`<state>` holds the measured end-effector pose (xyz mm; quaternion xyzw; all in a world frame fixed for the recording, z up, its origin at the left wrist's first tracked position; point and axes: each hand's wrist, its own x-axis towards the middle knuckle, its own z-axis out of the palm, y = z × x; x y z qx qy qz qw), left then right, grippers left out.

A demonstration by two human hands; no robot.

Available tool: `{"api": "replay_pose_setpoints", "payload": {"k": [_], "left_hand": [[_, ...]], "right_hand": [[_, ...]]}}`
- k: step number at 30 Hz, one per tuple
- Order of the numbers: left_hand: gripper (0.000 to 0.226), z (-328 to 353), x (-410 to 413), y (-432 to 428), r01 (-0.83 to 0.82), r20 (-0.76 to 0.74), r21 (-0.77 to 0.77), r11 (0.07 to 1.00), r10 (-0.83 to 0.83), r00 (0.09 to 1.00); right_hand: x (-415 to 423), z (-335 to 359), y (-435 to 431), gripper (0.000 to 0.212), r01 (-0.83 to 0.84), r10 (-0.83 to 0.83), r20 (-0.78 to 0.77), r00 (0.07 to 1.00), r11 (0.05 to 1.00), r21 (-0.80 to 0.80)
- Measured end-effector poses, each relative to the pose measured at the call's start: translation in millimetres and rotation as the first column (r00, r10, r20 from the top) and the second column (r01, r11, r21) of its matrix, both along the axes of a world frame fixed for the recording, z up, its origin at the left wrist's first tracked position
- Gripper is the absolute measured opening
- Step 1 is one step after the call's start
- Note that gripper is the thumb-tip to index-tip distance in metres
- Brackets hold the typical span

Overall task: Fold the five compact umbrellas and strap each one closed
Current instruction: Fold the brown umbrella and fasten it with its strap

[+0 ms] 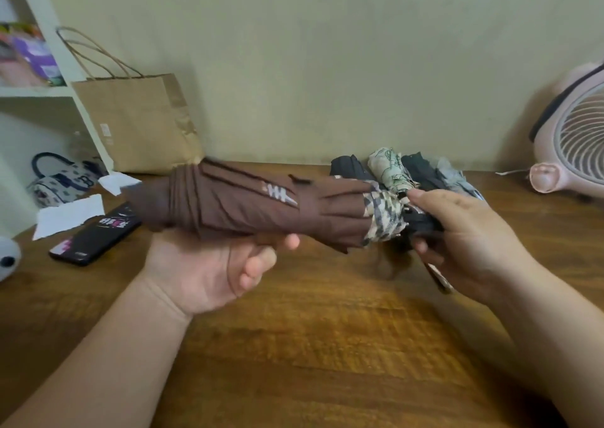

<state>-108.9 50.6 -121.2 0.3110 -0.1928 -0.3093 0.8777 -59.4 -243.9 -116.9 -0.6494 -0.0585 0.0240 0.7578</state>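
The brown umbrella [248, 205] is held level above the table [327, 346], its canopy gathered into a loose roll with the pleats twisted round the shaft and the patterned edge bunched next to the right hand. Judging by that, this is the rolling step on what looks like the last of the five: the folds are drawn in, but the roll is not yet strapped. A small dark tab [299, 179] on top of the canopy, between the two hands, may be the strap (it is too blurred to be sure). The next move calls for tightening the twist, then finding that strap, drawing it round the roll and fastening it.

The left hand [209, 270] lies palm up under the canopy, fingers curled round it from below. The right hand [464, 231] grips the dark handle [421, 223], thumb on top, wrist turned inward as if to twist.

Just behind the right hand, four other umbrellas [392, 169] lie bundled side by side on the table. Beyond the left hand stand a paper bag [140, 123] and a phone [94, 234]
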Motion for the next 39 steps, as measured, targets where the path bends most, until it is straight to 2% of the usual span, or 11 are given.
{"api": "replay_pose_setpoints", "payload": {"k": [2,6,9,13,16,20,23,30,34,37,39], "left_hand": [[0.086,2,-2,-6,-0.234,-0.060,-0.043,0.971,0.231,0.971],[0.089,8,-1,-40,-0.707,0.023,0.172,0.686,0.714,0.699],[0.060,16,8,-56,-0.726,-0.199,0.255,0.639,0.769,0.607],[0.008,20,16,-62,-0.645,-0.221,0.286,0.709,0.704,0.675],[0.021,27,25,-69,-0.662,-0.172,0.412,0.626,0.767,0.618],[0.019,40,38,-74,-0.715,-0.130,0.458,0.528,0.836,0.534],[0.019,38,46,-70,-0.757,-0.169,0.372,0.537,0.841,0.514],[0.031,3,36,-72,-0.577,-0.181,0.109,0.810,0.586,0.790],[0.026,17,35,-76,-0.664,-0.123,0.222,0.714,0.696,0.708],[0.028,23,37,-68,-0.718,-0.050,0.334,0.610,0.772,0.633],[0.063,21,36,-64,-0.769,0.027,0.372,0.520,0.822,0.569]], "right_hand": [[-10,1,8,0.036,-0.101,0.101,-0.004,0.995,0.992,-0.077],[-36,4,26,0.045,-0.323,0.314,-0.078,0.946,0.904,-0.281],[-56,2,48,0.047,-0.514,0.477,-0.193,0.857,0.787,-0.340],[-60,-8,65,0.054,-0.442,0.383,-0.221,0.897,0.795,-0.416],[-57,-11,64,0.057,-0.446,0.361,-0.268,0.893,0.792,-0.418],[-56,-13,61,0.042,-0.568,0.528,-0.422,0.737,0.822,0.037],[-49,-14,58,0.030,-0.422,0.528,-0.396,0.751,0.845,0.328],[-41,-16,48,0.051,-0.410,0.596,-0.357,0.719,0.779,0.474],[-43,-13,48,0.055,-0.562,0.643,-0.414,0.645,0.766,0.314],[-40,-12,51,0.048,-0.572,0.545,-0.415,0.728,0.817,0.070],[-39,-18,51,0.050,-0.514,0.445,-0.332,0.832,0.843,-0.159]]}}
